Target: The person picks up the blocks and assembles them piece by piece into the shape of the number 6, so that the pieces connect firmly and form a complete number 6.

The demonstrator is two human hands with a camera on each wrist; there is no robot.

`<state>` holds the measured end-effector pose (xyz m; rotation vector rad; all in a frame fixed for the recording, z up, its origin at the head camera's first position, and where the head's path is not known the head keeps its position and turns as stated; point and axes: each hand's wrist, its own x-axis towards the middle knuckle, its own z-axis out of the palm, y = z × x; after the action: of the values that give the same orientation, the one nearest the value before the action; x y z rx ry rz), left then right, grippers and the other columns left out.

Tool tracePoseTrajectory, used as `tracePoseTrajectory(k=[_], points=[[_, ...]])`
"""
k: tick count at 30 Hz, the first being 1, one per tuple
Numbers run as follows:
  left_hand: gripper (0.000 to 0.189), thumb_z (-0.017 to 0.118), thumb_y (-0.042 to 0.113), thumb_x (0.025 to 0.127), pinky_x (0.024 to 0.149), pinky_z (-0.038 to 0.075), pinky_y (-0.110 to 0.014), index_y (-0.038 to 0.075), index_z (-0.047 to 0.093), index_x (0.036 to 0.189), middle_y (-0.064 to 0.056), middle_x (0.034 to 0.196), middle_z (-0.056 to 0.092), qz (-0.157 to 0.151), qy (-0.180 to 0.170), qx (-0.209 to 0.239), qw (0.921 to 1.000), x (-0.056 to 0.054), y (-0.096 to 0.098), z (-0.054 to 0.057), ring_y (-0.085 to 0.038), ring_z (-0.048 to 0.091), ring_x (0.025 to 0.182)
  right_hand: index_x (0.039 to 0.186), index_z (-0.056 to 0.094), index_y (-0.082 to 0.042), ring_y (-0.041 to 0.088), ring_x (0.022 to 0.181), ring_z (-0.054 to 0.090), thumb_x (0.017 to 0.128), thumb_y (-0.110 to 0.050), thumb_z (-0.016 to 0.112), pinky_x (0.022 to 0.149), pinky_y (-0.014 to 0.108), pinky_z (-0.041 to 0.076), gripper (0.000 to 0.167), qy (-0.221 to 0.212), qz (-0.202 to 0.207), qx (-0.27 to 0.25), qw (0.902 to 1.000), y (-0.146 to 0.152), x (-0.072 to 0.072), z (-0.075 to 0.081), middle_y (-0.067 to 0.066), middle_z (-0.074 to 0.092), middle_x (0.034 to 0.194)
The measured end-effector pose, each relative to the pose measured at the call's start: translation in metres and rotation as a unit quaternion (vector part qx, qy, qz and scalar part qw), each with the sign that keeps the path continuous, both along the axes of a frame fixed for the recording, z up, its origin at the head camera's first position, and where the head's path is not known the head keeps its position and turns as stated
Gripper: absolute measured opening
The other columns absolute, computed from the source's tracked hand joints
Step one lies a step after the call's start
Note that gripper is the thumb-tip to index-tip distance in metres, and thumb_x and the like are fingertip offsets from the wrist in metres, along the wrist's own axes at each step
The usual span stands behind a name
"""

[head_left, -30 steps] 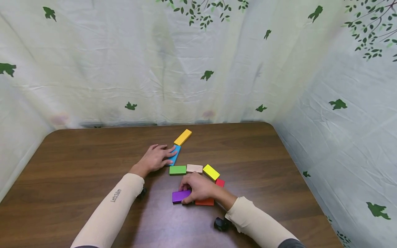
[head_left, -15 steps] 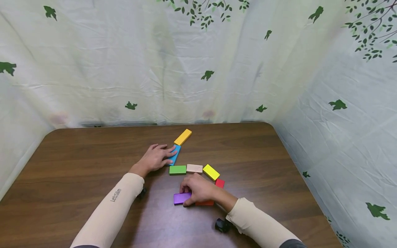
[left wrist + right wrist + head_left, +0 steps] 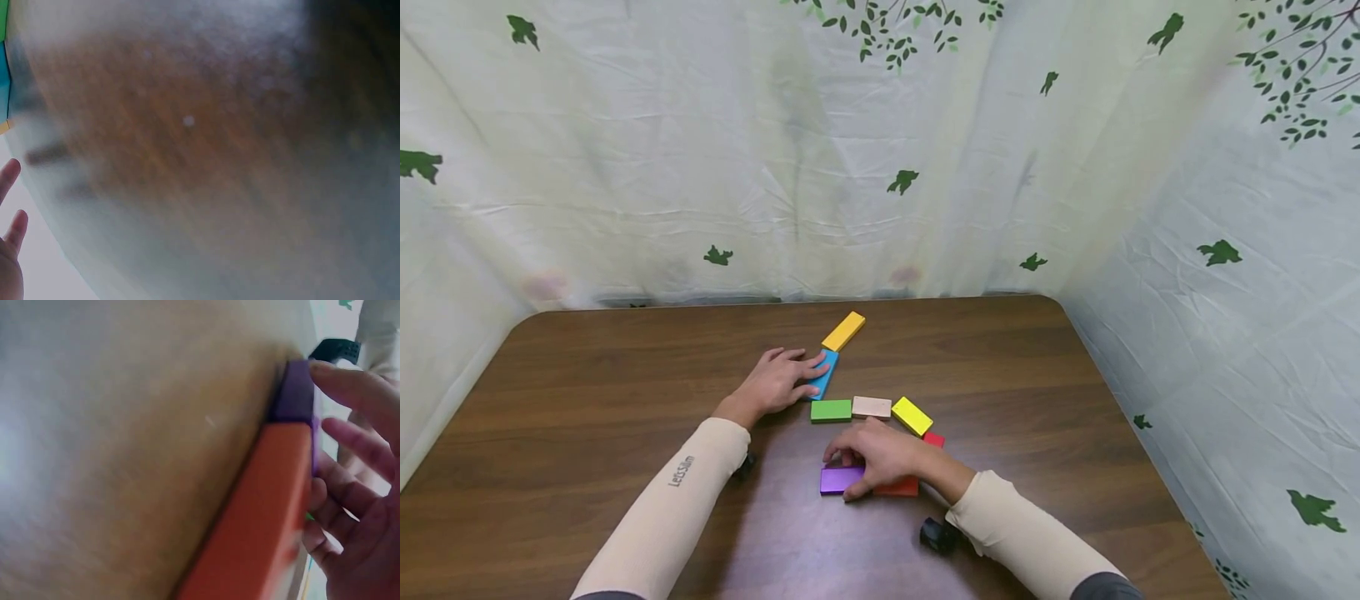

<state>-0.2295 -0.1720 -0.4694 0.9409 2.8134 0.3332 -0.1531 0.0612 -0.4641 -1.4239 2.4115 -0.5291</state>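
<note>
My left hand (image 3: 777, 383) lies over the blue block (image 3: 829, 375) in the head view, fingers spread and fingertips on its top. My right hand (image 3: 883, 454) is bent over the purple block (image 3: 838, 481), with the thumb at its near edge and the fingertips along its far edge. In the right wrist view, the thumb touches the end of the purple block (image 3: 295, 394). Right up against it, end to end, lies an orange-red block (image 3: 256, 512), partly hidden under the right hand in the head view.
An amber block (image 3: 843, 332) lies beyond the blue one. Green (image 3: 831, 411), pale pink (image 3: 872, 407), yellow (image 3: 912, 416) and red (image 3: 933, 439) blocks curve round the right hand's far side. The brown table (image 3: 625, 375) meets a white leaf-print curtain (image 3: 820, 208) at the back.
The purple block has slid slightly toward me and right, into line with the orange-red block. My right index finger has since stretched out leftward. The left hand stays on the blue block.
</note>
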Motion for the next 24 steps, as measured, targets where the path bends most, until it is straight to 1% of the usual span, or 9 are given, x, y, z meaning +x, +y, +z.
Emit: tracePoseTrajectory(k=[4, 8, 14, 19, 24], points=[[0.055, 0.060, 0.036, 0.094, 0.107, 0.021, -0.064, 0.017, 0.045, 0.144, -0.006, 0.151, 0.039, 0.000, 0.002, -0.001, 1.0000, 0.000, 0.000, -0.001, -0.043, 0.036, 0.135, 0.119, 0.067, -0.016, 0.002, 0.074, 0.050, 0.076, -0.033, 0.083, 0.065, 0.009, 0.036, 0.049, -0.023, 0.034, -0.001, 0.9992, -0.001, -0.006, 0.004, -0.007, 0.060, 0.085], [0.055, 0.060, 0.035, 0.094, 0.107, 0.022, -0.064, 0.017, 0.046, 0.144, -0.007, 0.150, 0.040, -0.001, 0.007, -0.001, 1.0000, 0.001, 0.000, -0.001, -0.043, 0.036, 0.134, 0.121, 0.067, -0.018, 0.002, 0.077, 0.051, 0.077, -0.028, 0.082, 0.067, 0.007, 0.037, 0.048, -0.042, 0.060, 0.011, 0.9973, -0.004, -0.011, 0.007, -0.007, 0.060, 0.087], [0.055, 0.061, 0.034, 0.094, 0.106, 0.023, -0.064, 0.016, 0.047, 0.143, -0.007, 0.150, 0.041, -0.002, 0.011, 0.005, 0.9999, 0.002, 0.000, 0.001, -0.043, 0.037, 0.134, 0.119, 0.069, -0.021, 0.001, 0.079, 0.052, 0.078, -0.026, 0.082, 0.067, 0.007, 0.038, 0.043, -0.054, 0.091, 0.025, 0.9941, -0.009, -0.016, 0.008, -0.009, 0.061, 0.088], [0.054, 0.061, 0.034, 0.094, 0.105, 0.024, -0.064, 0.015, 0.048, 0.143, -0.008, 0.150, 0.041, -0.005, 0.012, 0.008, 0.9999, 0.002, 0.000, 0.001, -0.044, 0.038, 0.133, 0.117, 0.070, -0.020, 0.001, 0.081, 0.052, 0.079, -0.025, 0.082, 0.067, 0.007, 0.039, 0.040, -0.072, 0.095, 0.036, 0.9922, -0.010, -0.017, 0.006, -0.009, 0.060, 0.088], [0.054, 0.060, 0.034, 0.094, 0.105, 0.024, -0.064, 0.015, 0.048, 0.142, -0.008, 0.149, 0.042, -0.007, 0.015, 0.007, 0.9998, 0.002, 0.001, 0.001, -0.044, 0.038, 0.133, 0.114, 0.071, -0.020, 0.001, 0.078, 0.052, 0.078, -0.026, 0.082, 0.065, 0.008, 0.039, 0.039, -0.078, 0.088, 0.037, 0.9924, -0.010, -0.017, 0.006, -0.009, 0.059, 0.086]])
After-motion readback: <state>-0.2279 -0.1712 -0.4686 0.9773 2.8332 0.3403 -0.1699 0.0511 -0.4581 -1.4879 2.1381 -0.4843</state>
